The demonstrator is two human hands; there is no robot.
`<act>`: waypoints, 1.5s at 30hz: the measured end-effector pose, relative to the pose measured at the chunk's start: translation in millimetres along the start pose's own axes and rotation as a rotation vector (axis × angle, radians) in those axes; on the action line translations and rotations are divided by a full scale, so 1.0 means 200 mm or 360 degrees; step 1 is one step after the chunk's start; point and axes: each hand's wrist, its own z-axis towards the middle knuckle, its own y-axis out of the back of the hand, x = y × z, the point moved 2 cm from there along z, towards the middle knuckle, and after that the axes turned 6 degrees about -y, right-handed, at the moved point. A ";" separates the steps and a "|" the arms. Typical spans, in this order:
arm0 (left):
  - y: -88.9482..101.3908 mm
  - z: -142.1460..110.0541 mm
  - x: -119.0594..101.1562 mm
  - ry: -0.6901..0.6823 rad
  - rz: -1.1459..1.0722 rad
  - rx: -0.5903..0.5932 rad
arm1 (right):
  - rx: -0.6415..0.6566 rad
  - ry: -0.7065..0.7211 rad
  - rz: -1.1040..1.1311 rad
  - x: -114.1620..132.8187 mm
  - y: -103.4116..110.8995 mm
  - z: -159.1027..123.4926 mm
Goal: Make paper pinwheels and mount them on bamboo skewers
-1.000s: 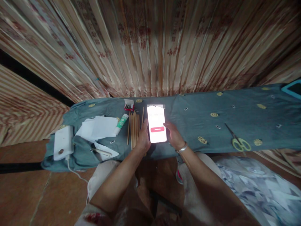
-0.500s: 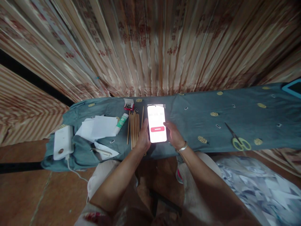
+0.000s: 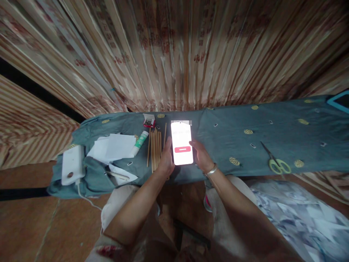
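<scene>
A smartphone with a bright white screen and a red button is held up between both my hands over the cloth. My left hand is closed on its left edge, thumb along the side. My right hand, with a silver bangle at the wrist, grips the right edge. Just left of the phone lies a bundle of thin wooden sticks, partly behind my left hand. Beside them are a green and white glue stick and a small open red box of small dark pieces.
White paper sheets and a white power bank with a cable lie on the left of the cloth-covered table. Scissors with green handles lie to the right. A blue-edged object sits at the far right; a curtain hangs behind.
Almost nothing differs. Both hands keep the phone in the same place, and the view has shifted very slightly.
</scene>
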 end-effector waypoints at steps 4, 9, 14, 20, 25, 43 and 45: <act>0.00 0.00 0.00 -0.0008 0.0013 0.0005 | -0.0036 0.0015 -0.0060 0.03 0.01 -0.01; 0.00 0.00 0.00 0.0001 0.0026 0.0016 | -0.0027 0.0016 -0.0064 0.03 0.01 -0.01; 0.00 -0.01 0.00 0.0015 0.0020 0.0003 | 0.0028 0.0006 -0.0015 0.00 -0.01 0.01; 0.01 0.00 0.00 -0.0006 0.0026 -0.0005 | 0.0040 -0.0024 0.0053 -0.01 -0.01 0.00; 0.02 0.01 0.01 -0.0042 0.0003 0.0011 | 0.0040 -0.0061 0.0076 0.00 -0.01 0.00; 0.00 0.00 0.00 -0.0056 0.0022 -0.0009 | -0.0022 -0.0054 0.0089 0.03 -0.01 -0.01; 0.00 0.00 0.00 -0.0049 0.0026 -0.0022 | -0.0015 -0.0056 0.0090 0.03 -0.01 -0.02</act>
